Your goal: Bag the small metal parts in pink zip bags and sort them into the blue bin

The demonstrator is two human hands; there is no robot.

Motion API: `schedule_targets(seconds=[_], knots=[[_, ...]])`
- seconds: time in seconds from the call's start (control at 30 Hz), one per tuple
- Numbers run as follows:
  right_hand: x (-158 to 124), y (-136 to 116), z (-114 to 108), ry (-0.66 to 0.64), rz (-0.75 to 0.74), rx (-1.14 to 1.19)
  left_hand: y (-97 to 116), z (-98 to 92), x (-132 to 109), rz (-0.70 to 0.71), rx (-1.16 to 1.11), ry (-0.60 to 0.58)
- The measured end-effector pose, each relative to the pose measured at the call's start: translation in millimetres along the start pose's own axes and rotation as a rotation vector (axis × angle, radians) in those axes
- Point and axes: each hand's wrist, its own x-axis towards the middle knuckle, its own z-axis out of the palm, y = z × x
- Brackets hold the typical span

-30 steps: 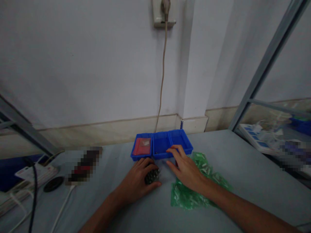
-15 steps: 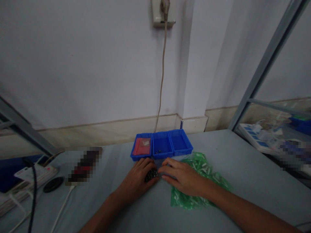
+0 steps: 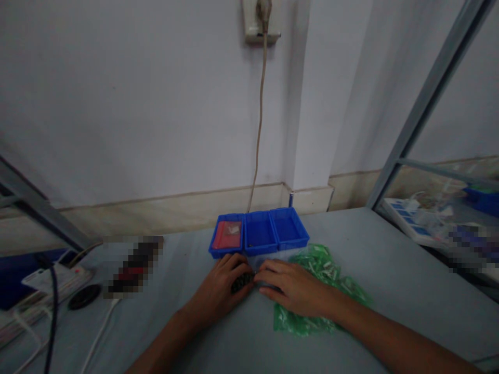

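Observation:
My left hand (image 3: 223,283) is curled round a dark piece (image 3: 241,282) with a knobbly, dotted surface; its kind is hard to make out. Against its right side sit the fingertips of my right hand (image 3: 290,285), closed on a dark grey, slim piece (image 3: 268,285), mostly hidden by the fingers. Just beyond both hands stand joined blue trays: the left tray (image 3: 212,244) holds a red packet (image 3: 228,235), and the middle tray (image 3: 260,228) has a tiny speck at its near left corner. Under and beside my right forearm lie green plastic bags (image 3: 298,319) with small pale pieces inside.
On the left of the table lie a blurred-out dark object (image 3: 134,267) with a white cable (image 3: 101,330), a black round disc (image 3: 84,297) and a power strip (image 3: 23,317). A right blue tray (image 3: 289,228) completes the row. Grey metal posts (image 3: 424,104) rise at both sides.
The fingers of my right hand have drawn closer together and dipped slightly. Small bits seen in the middle tray earlier now show as only a speck. My left hand stays nearly still.

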Motion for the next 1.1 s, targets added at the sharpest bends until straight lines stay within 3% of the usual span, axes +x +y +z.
schedule_targets(seconds=[1.1], knots=[[1.0,-1.7,-1.0,-0.024,0.035,0.017,0.1,0.0,-0.7,-0.025,0.01,-0.043]])
